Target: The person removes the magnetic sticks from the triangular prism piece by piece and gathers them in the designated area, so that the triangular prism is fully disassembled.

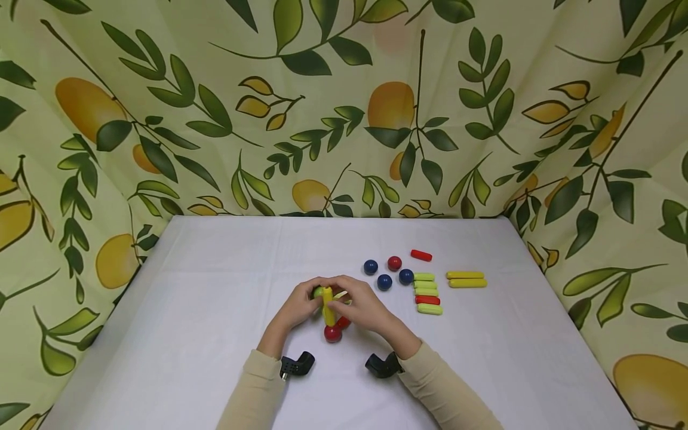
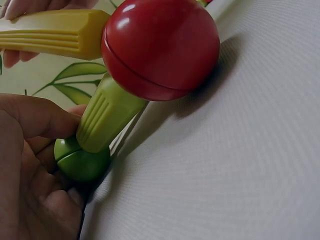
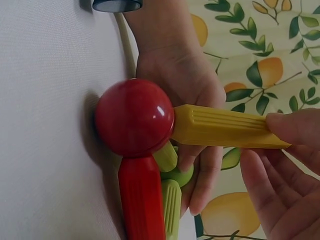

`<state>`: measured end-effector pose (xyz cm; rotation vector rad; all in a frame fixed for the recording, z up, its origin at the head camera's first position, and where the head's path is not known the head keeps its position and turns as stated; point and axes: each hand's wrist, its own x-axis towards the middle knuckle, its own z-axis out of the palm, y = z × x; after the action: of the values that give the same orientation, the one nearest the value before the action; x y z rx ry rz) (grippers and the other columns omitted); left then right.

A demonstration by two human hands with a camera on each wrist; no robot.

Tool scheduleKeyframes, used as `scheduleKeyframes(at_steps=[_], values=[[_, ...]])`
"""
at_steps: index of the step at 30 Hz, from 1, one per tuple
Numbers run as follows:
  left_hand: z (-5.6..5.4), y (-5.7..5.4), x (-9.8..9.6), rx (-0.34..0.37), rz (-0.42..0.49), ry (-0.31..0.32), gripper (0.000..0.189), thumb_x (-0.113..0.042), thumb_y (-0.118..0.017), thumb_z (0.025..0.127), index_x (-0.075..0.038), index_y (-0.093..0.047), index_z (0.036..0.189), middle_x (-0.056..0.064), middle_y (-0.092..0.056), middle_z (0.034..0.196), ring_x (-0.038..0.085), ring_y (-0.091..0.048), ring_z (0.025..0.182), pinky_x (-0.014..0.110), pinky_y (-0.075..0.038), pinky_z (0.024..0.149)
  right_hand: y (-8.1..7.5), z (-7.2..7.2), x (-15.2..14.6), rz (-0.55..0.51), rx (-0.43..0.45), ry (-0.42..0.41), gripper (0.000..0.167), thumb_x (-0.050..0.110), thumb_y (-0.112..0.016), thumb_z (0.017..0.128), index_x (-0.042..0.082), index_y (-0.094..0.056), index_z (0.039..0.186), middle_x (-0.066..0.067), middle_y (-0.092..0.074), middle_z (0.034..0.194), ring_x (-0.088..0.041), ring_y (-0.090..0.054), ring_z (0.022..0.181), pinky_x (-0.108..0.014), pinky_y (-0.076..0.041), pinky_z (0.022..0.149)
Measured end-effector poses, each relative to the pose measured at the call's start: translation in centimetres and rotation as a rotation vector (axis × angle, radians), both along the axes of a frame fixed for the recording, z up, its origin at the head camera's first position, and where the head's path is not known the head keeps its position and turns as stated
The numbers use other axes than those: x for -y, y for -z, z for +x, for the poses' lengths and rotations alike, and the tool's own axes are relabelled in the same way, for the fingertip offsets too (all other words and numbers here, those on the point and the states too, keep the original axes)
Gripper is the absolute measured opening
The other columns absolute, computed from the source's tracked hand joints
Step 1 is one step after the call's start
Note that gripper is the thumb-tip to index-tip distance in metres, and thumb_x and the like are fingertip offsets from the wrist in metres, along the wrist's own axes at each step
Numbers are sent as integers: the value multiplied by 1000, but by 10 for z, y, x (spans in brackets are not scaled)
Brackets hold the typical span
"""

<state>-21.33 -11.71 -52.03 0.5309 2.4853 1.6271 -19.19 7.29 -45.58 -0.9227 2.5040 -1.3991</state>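
Note:
My left hand holds a green ball, its thumb by the end of a light green rod. That rod runs from the green ball to a red ball on the table. From the red ball a yellow rod stands up; my right hand pinches its upper end between thumb and fingers. A red rod also joins the red ball, and another light green rod shows beside it. The far ends of these two are cut off in the right wrist view.
Right of the hands lie several blue balls, one of them this blue ball, and a loose red ball. Further right are a column of light green rods with a red rod, a lone red rod and two yellow rods.

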Motion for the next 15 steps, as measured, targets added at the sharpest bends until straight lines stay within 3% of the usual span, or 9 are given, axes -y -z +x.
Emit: scheduleKeyframes(at_steps=[15], values=[[-1, 1, 0, 16, -25, 15, 30, -2, -57, 89, -13, -63, 117, 4, -65, 116, 21, -57, 111, 46, -41, 102, 5, 6, -15, -141, -50, 75, 28, 11, -71, 84, 7, -61, 110, -5, -66, 107, -18, -63, 96, -19, -55, 75]])
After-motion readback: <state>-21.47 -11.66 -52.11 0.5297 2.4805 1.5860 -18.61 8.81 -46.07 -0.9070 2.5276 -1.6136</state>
